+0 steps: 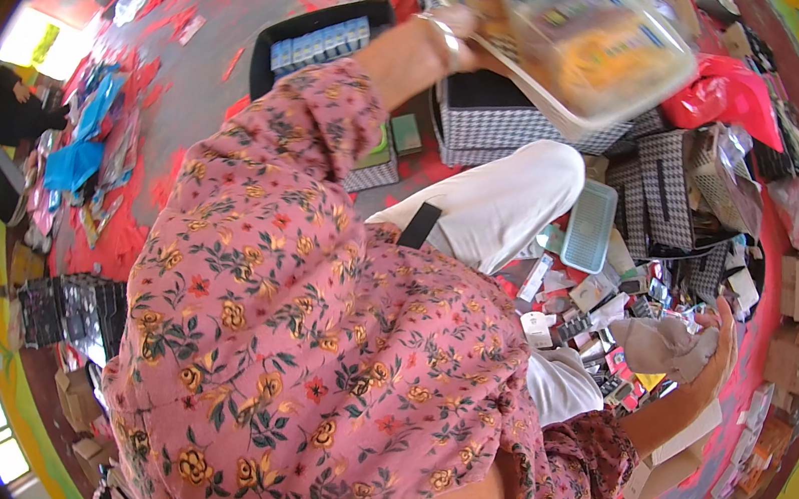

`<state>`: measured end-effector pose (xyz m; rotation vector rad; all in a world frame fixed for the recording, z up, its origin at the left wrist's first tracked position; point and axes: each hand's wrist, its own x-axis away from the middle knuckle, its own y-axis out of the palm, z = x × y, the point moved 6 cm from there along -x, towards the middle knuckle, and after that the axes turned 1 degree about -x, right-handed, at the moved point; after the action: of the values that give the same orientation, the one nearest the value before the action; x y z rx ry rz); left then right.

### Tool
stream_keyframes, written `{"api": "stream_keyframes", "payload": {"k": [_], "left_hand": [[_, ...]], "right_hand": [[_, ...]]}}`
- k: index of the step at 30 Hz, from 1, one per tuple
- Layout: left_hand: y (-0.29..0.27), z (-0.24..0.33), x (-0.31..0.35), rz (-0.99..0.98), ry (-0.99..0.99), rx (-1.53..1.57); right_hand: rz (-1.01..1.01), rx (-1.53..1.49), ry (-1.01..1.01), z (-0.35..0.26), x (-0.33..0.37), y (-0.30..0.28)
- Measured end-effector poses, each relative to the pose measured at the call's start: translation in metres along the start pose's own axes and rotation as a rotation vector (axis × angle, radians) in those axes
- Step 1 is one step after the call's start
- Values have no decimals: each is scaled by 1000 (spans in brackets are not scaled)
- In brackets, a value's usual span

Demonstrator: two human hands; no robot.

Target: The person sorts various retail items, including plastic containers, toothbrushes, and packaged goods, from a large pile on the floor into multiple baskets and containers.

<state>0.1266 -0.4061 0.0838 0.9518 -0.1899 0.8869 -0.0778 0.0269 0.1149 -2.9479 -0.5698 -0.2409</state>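
Note:
Out in front, my left hand [456, 33] is closed on the rim of a clear plastic box [633, 88]. Orange and blue-and-white items show through its walls, and it is tilted over a black-and-white checked fabric bin [487, 125]. To the right, my right hand [720, 357] is curled around a crumpled grey cloth [664, 347]. That cloth hangs above a heap of small mixed goods [605, 297]. Partly hidden by my left sleeve, a black bin [277, 31] holds rows of blue-and-white packets [320, 45].
Checked baskets [655, 187] and a pale blue-green plastic basket [590, 224] sit beside my knee. A red plastic bag [732, 97] lies at the far right. Cardboard boxes [798, 292] line the right wall. Another person [14, 108] is at the far left, by blue plastic bags [78, 165].

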Motion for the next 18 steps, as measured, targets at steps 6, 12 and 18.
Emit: {"api": "stream_keyframes", "payload": {"k": [6,12,18], "left_hand": [[-188,47,-17,293,229,57],[-299,21,12,593,348,4],[-336,-25,17,743,285,-43]], "right_hand": [[-186,-254,253,68,-20,-81],[25,-354,335,113,-29,-119],[118,-422,362,134,-19,-139]]}}
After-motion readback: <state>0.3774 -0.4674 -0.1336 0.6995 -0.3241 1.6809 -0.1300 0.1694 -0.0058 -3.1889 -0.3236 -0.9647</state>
